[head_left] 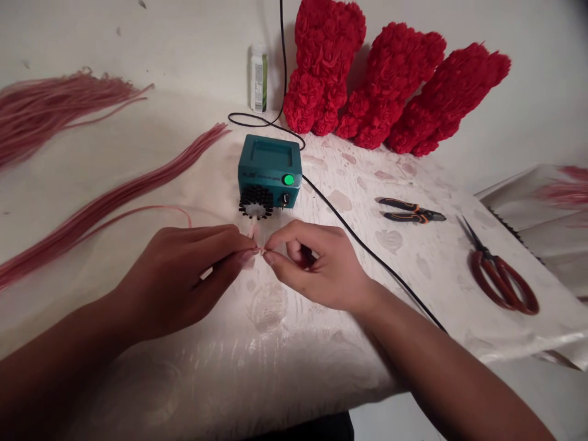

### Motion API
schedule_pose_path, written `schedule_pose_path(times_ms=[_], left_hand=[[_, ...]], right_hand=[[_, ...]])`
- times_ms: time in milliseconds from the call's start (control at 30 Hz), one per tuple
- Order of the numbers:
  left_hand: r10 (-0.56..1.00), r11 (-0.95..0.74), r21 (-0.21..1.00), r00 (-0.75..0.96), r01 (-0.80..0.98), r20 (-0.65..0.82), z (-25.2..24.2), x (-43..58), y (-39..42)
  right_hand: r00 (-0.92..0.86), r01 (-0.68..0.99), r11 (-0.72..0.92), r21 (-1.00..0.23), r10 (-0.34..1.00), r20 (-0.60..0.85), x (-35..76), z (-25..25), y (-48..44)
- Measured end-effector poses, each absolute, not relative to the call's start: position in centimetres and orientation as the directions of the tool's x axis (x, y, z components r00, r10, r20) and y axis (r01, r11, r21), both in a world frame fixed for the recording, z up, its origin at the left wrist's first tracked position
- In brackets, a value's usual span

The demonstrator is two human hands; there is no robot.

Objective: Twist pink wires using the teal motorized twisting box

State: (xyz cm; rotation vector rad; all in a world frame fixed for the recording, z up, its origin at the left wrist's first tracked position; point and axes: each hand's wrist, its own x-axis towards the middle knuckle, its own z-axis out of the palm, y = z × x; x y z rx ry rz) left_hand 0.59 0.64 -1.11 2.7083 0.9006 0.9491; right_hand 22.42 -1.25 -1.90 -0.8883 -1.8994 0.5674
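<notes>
My left hand point(184, 275) and my right hand point(316, 263) meet at the centre, their fingertips pinching a short piece of thin pink cord point(260, 250). A pale strand point(251, 229) runs up from the pinch towards a black bristled wheel point(255, 202) on the front of a small teal machine point(269, 165) with a green button. Long bundles of pink cord point(110, 196) lie to the left of my left hand, and a thin loose strand curves from them. The pinched piece is mostly hidden by my fingers.
Orange-and-black pliers point(411, 210) and red-handled scissors point(500, 278) lie on a white patterned cloth point(436, 269) to the right. A black cable point(367, 248) crosses it. Several red rose-covered bear shapes point(321, 67) and a white bottle point(258, 79) stand behind the machine.
</notes>
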Motion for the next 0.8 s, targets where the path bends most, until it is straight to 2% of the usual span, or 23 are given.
schedule_pose_path(times_ms=[200, 400, 567, 800], left_hand=[[0.568, -0.819, 0.288, 0.632, 0.496, 0.526, -1.5, 0.4, 0.8], [0.498, -0.857, 0.187, 0.680, 0.480, 0.538, -1.6, 0.3, 0.9], [0.442, -0.886, 0.123, 0.731, 0.448, 0.520, -1.4, 0.2, 0.8], [0.465, -0.878, 0.146, 0.740, 0.456, 0.487, -1.8, 0.2, 0.7]], right_hand=[[-0.338, 0.373, 0.661, -0.651, 0.750, 0.568, 22.8, -1.7, -1.2], [-0.426, 0.423, 0.725, -0.544, 0.689, 0.587, 23.3, -0.8, -1.2], [-0.414, 0.400, 0.672, -0.623, 0.739, 0.531, 23.6, -0.5, -1.4], [-0.378, 0.323, 0.524, -0.788, 0.835, 0.400, 23.4, -0.5, -1.5]])
